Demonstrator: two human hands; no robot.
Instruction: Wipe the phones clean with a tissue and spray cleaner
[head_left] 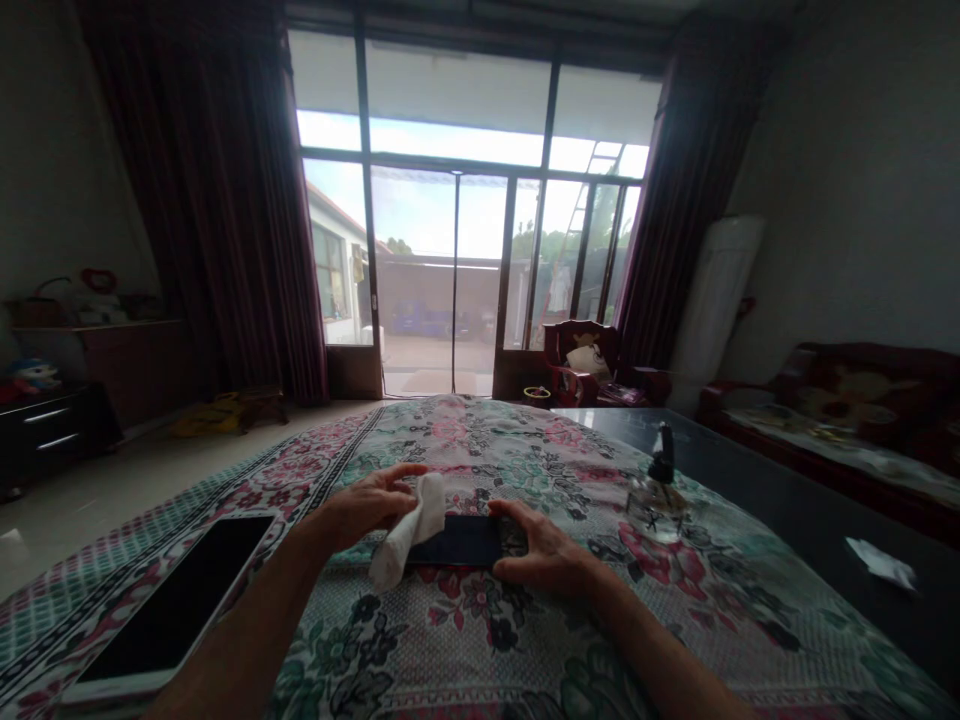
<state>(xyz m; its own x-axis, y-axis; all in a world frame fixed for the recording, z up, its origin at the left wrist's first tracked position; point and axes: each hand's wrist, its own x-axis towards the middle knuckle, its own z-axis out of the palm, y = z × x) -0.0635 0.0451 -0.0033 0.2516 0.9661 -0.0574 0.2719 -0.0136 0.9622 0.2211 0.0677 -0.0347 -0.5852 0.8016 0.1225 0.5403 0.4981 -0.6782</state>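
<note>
A dark-screened smartphone (461,542) lies flat on the flowered tablecloth in front of me. My left hand (379,503) is closed on a white tissue (414,530), which droops over the phone's left end and hides it. At the other end, my right hand (544,548) grips the phone, index finger at the far corner and thumb at the near one. Left of my left forearm lies a white-framed tablet (180,595) with a black screen. To the right stands a clear bottle (658,500) with a black pump top and some liquid inside.
The flowered cloth (480,670) covers the table under my hands. A dark tabletop (795,550) adjoins on the right, with a crumpled white packet (881,563) on it. Beyond are a wooden chair (581,360), a sofa (862,400) and glass doors (442,270).
</note>
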